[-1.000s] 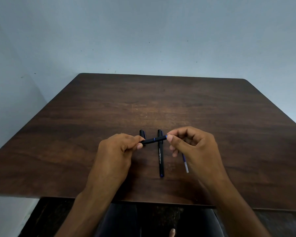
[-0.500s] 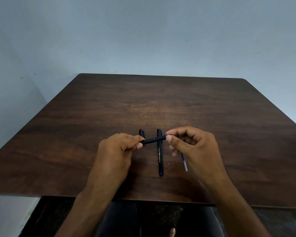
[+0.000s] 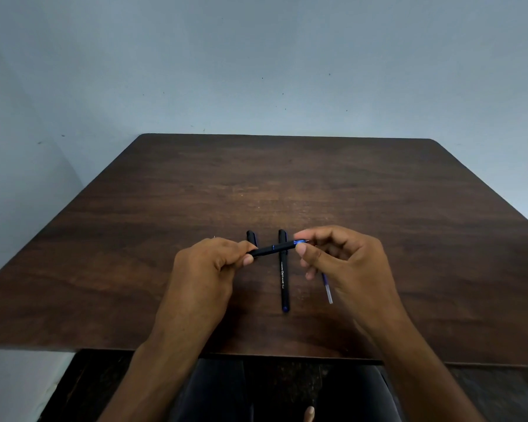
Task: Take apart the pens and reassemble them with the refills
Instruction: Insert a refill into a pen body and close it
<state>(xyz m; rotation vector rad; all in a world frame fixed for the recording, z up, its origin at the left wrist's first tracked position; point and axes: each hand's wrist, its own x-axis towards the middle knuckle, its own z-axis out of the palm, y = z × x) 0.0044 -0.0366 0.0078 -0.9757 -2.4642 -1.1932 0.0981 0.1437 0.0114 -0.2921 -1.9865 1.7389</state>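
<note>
My left hand (image 3: pixel 205 269) grips one end of a black pen barrel (image 3: pixel 272 248) held level above the table. At the barrel's other end my right hand (image 3: pixel 345 263) pinches the blue tip piece (image 3: pixel 300 242) between thumb and forefinger. A second, whole black pen (image 3: pixel 284 278) lies lengthwise on the table beneath them. A black pen cap (image 3: pixel 251 237) lies just beyond my left hand's fingers. A loose refill (image 3: pixel 327 287) with a blue and clear shaft lies on the table, partly hidden under my right hand.
The dark wooden table (image 3: pixel 287 184) stands against a pale blue wall, its far half bare. Its near edge runs just in front of my lap.
The blue tip piece shows a little more beside my right thumb than before. Both hands stay in about the same place on the barrel.
</note>
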